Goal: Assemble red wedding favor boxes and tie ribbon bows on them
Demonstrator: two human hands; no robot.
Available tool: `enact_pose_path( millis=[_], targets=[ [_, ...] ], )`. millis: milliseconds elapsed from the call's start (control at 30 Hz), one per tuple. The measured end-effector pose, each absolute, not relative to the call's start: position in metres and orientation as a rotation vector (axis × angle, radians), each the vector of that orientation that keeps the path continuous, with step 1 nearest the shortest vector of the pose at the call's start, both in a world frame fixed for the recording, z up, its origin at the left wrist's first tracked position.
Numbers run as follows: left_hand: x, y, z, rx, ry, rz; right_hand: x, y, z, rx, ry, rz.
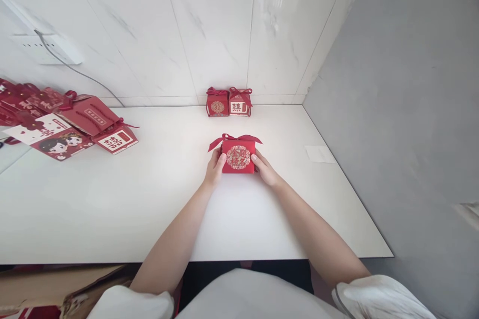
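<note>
A red gift box [238, 158] with a round gold emblem and a ribbon bow on top is in the middle of the white table. My left hand [215, 165] grips its left side, thumb on the front edge. On the right side my right hand [265, 166] grips it the same way, its thumb also at the front. The fingers behind the box are mostly hidden. Whether the box rests on the table or is slightly lifted, I cannot tell.
Two small red gift boxes [229, 103] with bows stand by the tiled wall. At left lies a pile of red boxes and bags [75, 119]. A grey cable [86, 77] runs down from a wall socket [48, 49]. A white paper piece [320, 154] lies at right; an opened cardboard carton [56, 284] is below left.
</note>
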State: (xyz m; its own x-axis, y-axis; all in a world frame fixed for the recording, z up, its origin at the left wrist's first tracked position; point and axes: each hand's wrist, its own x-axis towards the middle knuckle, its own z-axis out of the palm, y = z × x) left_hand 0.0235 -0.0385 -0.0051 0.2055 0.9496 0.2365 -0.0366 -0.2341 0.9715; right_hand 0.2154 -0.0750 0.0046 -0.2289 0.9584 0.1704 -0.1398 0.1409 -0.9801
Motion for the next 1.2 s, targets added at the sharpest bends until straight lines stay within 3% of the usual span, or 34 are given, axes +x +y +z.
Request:
enact_pose_path(
  millis=[900, 1200],
  targets=[
    [0.031, -0.021, -0.011, 1.53, 1.106, 1.267, 0.216, -0.059, -0.012, -0.94, -1.082, 1.26],
    [0.038, -0.01, -0.011, 1.492, 1.179, 1.466, 0.213, -0.056, -0.014, -0.919, -0.974, 1.158]
  ],
)
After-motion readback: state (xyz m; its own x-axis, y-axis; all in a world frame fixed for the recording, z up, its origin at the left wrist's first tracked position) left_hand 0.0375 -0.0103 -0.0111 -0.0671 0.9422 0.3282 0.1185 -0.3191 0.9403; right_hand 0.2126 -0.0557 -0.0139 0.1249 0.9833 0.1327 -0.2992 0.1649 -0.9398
